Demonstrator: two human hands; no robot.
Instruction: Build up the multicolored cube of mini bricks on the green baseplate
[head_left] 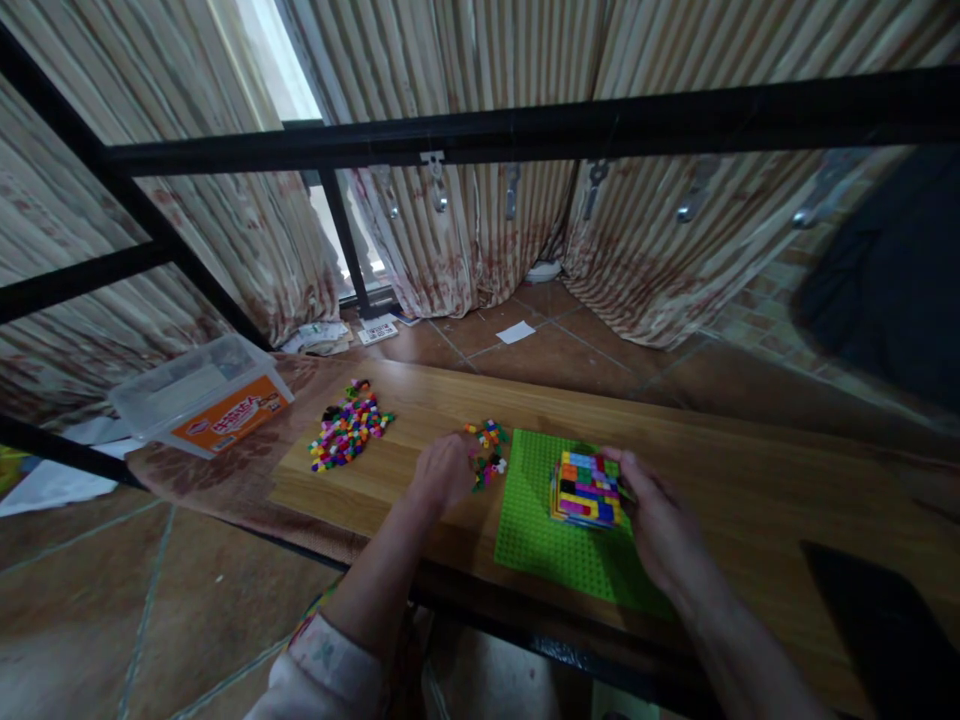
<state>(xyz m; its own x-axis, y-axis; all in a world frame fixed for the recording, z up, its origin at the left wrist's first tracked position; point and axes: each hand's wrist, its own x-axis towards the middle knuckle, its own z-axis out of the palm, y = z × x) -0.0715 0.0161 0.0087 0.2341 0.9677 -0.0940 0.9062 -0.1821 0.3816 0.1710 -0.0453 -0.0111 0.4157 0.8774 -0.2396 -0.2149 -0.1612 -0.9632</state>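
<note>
A block of stacked multicoloured toy bricks (586, 488) stands on a green studded baseplate (532, 520). My right hand (660, 520) grips the block along its right side, with a fingertip at the upper right corner. My left hand (444, 472) is over the wooden board, left of the baseplate, at the edge of a small pile of loose bricks (491, 437). Its fingers bend down toward those bricks and are blurred and partly hidden, so whether they pinch one cannot be made out.
Farther left lies a larger heap of loose bricks (352, 425). Behind it, a clear plastic tub (202, 390) with an orange label rests on a brown cloth (176, 470). A dark flat object (877, 620) lies at right. Black metal bars (480, 135) with hanging clips cross beyond the board.
</note>
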